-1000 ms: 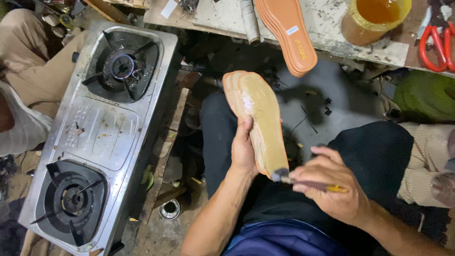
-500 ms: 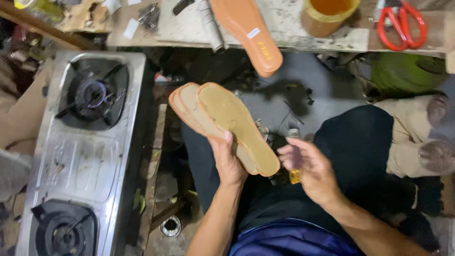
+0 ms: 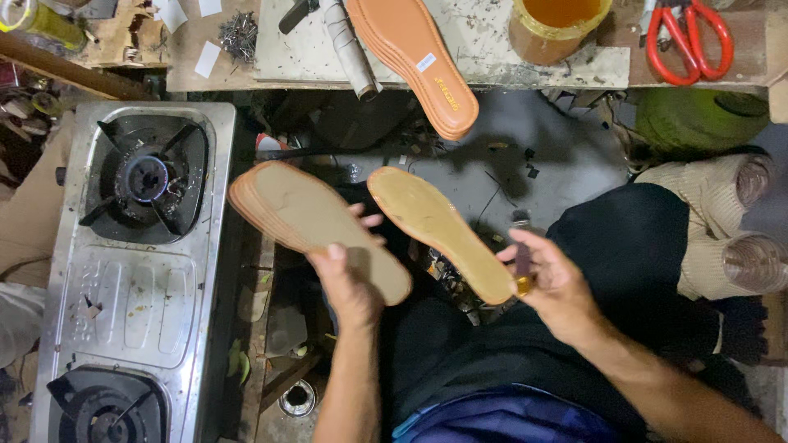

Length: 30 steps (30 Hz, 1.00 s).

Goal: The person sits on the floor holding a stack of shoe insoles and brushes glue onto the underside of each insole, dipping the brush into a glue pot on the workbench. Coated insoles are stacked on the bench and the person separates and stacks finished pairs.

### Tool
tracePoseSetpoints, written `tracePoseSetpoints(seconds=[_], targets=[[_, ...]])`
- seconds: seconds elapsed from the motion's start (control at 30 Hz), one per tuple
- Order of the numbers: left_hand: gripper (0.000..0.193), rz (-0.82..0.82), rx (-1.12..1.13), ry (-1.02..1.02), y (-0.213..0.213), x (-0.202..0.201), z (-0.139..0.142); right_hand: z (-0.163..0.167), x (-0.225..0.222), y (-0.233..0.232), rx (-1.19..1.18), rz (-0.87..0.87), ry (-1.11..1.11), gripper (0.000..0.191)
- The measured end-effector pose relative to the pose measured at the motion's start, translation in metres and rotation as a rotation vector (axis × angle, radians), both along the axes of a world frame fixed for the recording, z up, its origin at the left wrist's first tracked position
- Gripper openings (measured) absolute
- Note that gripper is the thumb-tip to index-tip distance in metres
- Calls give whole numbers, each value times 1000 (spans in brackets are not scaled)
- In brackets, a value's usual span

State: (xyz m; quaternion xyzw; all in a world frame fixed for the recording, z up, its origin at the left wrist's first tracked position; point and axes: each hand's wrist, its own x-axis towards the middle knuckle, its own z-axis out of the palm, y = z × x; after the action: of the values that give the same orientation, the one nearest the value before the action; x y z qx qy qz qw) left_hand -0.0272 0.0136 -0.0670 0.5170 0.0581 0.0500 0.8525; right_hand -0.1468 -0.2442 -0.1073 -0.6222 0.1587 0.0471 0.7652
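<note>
We grip stacked tan soles [image 3: 316,217] in left hand [image 3: 349,283], fingers curled under; right hand [image 3: 554,283] pinches single insole [image 3: 439,230] plus brush [image 3: 522,254], fanned apart above lap, probably for separating.

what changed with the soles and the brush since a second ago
The two soles, held stacked in the left hand, are now apart: the right hand, brush still in its grip, has taken the top sole. The left keeps the stack. The stove is unchanged.
</note>
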Motion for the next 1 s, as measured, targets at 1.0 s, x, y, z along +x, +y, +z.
tracePoseSetpoints(seconds=[1.0], targets=[[50,60,274,170,13,80,-39,-214,445,-211,-843,-365,63,55]])
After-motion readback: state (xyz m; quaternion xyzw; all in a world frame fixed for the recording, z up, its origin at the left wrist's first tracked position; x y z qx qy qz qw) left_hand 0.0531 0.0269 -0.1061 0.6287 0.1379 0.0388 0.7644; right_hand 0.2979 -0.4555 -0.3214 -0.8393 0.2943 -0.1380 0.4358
